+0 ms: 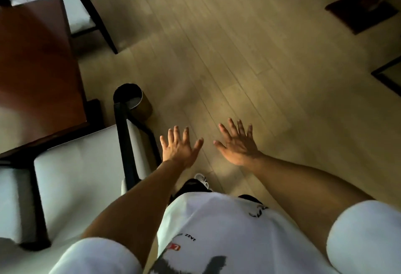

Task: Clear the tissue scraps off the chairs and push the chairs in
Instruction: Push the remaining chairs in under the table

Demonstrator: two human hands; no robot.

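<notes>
Head view: the white-cushioned chair with a dark wooden frame [86, 178] sits at lower left, partly under the reddish-brown wooden bench [36, 74]. It looks heavy and stiff (best pushed by its frame). Left hand [179, 149] and right hand [237, 145] hover spread over the floor, each grip empty.

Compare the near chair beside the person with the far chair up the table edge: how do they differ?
The near chair fills the lower left, its pale seat fully exposed; the far chair looks smaller and lies partly behind the wooden table. Only the near chair has the bin beside it. Both have dark frames, pale cushions and no visible scraps.
</notes>
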